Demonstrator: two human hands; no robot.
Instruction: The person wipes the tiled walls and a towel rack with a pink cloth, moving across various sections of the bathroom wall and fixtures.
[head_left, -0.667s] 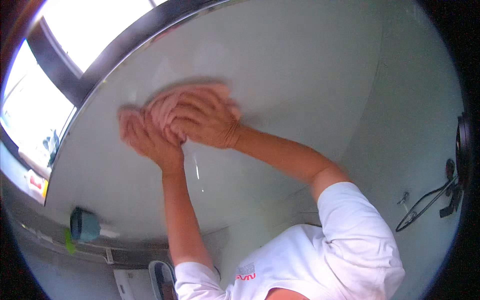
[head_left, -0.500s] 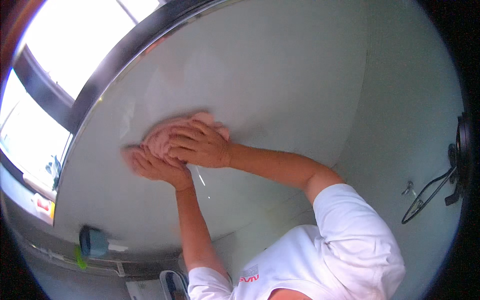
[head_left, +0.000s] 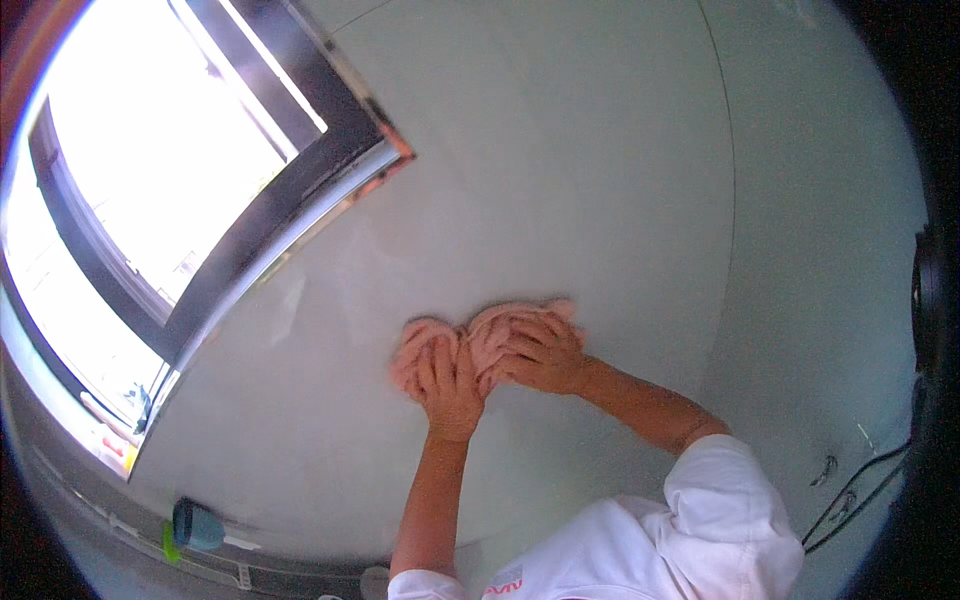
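Note:
A bunched pink cloth (head_left: 488, 340) lies pressed against the pale, smooth wall (head_left: 560, 220). On its left part rests my left hand (head_left: 449, 393), fingers pointing up and bent into the fabric. My right hand (head_left: 545, 358) holds the right part, its fingers curled over the folds and pointing left. Both arms reach up from the lower edge, in short white sleeves. The palms and whatever lies under the cloth are hidden.
A dark-framed window (head_left: 300, 200) fills the upper left, its lower corner edged with reddish patches. Below it, at lower left, sits a blue-grey cup (head_left: 198, 525) beside a bright green item (head_left: 170, 541). Black cables (head_left: 860, 495) hang from a dark object (head_left: 922, 300) at right.
Both hands and the cloth have moved right and somewhat lower in the picture. The view has shifted too, showing more of the window and its corner.

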